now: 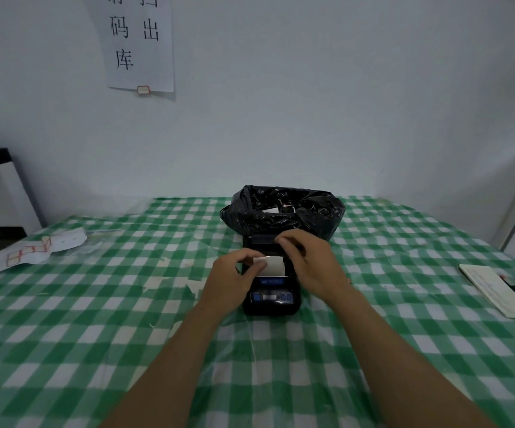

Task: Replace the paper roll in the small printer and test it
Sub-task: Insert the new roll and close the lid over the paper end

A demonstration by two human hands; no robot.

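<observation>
I pinch the thin, tear-prone paper strip [269, 264] by its left edge with my left hand [234, 281], above the printer [271, 299] display, while my right hand [307, 262] grips the raised lid.

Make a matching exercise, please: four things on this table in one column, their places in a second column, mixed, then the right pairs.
1. small black printer
2. crumpled black plastic bag
3. white notebook
4. white paper with red squares

A. near the table's left edge
B. directly behind the printer
C. near the table's right edge
D. in the middle, under both hands

Pairs: 1-D, 2-B, 3-C, 4-A
</observation>
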